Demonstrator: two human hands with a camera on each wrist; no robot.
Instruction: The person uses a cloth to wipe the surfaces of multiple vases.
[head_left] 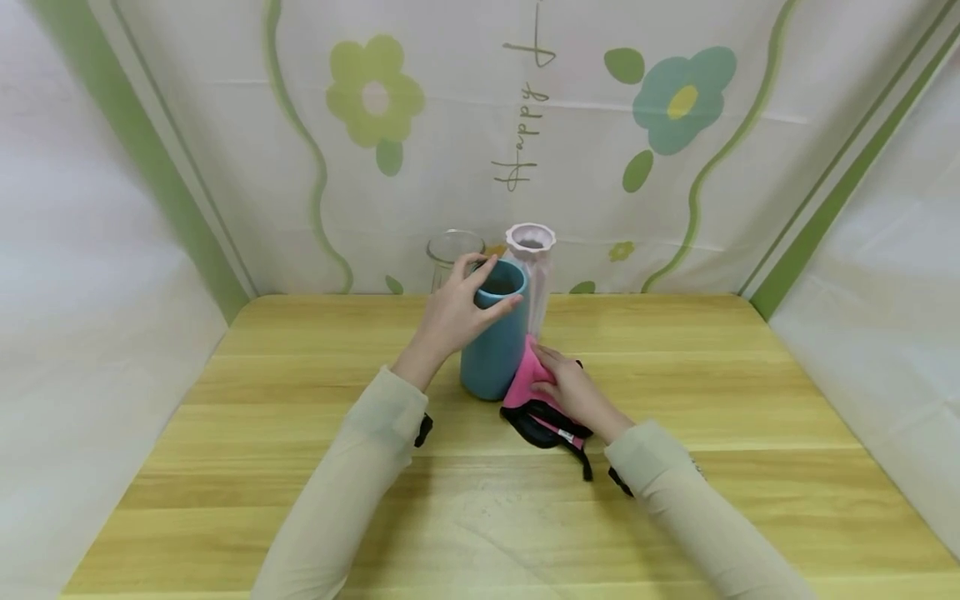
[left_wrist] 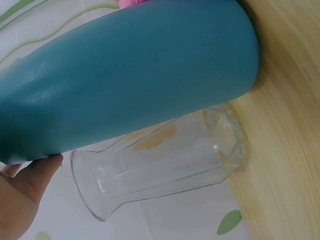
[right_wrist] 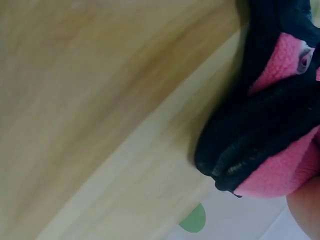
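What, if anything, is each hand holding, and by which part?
The left hand holds the blue vase at its rim; the right hand seems to grip the pink cloth above its black trim.

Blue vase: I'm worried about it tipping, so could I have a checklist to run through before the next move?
1. Blue vase upright: ok.
2. Left hand holding it near the top: ok.
3. Right hand gripping the cloth: ok.
4. Glass vase standing: ok.
5. Pale vase base in sight: not ok, hidden.
6. Blue vase empty: cannot tell, dark inside.
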